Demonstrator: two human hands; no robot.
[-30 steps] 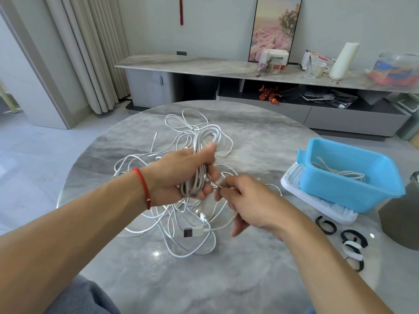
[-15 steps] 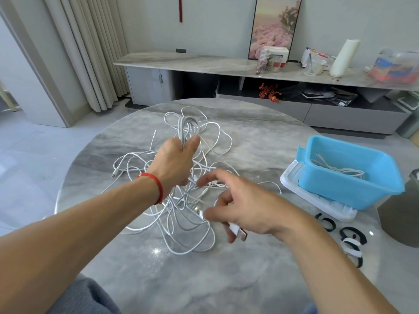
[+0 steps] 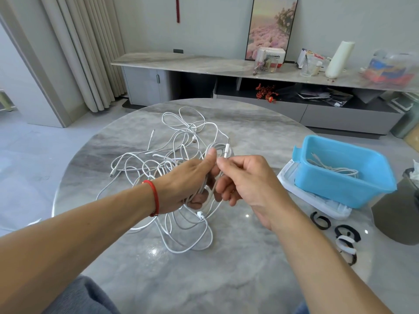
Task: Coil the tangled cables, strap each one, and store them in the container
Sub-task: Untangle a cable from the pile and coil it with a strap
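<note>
My left hand (image 3: 188, 184) grips cable coil (image 3: 213, 177), thumb up; my right hand (image 3: 244, 180) pinches white connector (image 3: 226, 148) above worktop (image 3: 226, 279).

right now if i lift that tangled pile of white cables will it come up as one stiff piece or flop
Likely flop: the tangled white cables lie in loose thin loops on the marble table. Probably light. Interlocked loops may drag neighbours along, as strands hang from the left hand.

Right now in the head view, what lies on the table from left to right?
Tangled white cables → left hand → right hand → blue container → black straps.
</note>
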